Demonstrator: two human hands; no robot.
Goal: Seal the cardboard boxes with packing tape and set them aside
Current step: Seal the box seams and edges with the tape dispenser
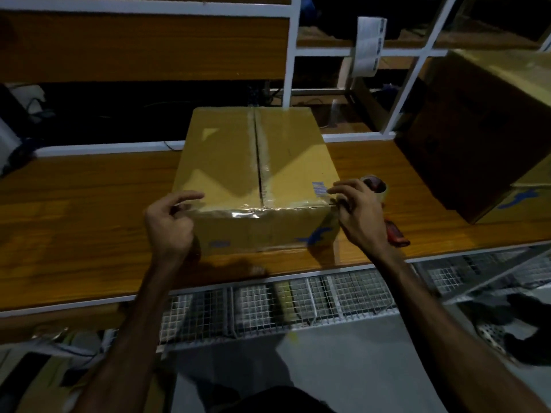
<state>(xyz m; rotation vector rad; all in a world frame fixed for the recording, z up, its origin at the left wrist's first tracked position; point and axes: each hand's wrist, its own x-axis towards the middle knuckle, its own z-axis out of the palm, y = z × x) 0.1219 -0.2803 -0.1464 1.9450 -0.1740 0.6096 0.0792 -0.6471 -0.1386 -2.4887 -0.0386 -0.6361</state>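
The left hand (170,225) and the right hand (359,213) had curled fingers on the box (253,162) corners; the creased edge tape (247,210) might peel off.

Looking like a packing station in some warehouse or stockroom. A taped box (256,162) is sitting on a long wooden desk (89,210), white metal racking (290,55) is running behind it, a strip of labels (369,46) is hanging off the frame, and wire baskets (268,308) are hanging underneath.
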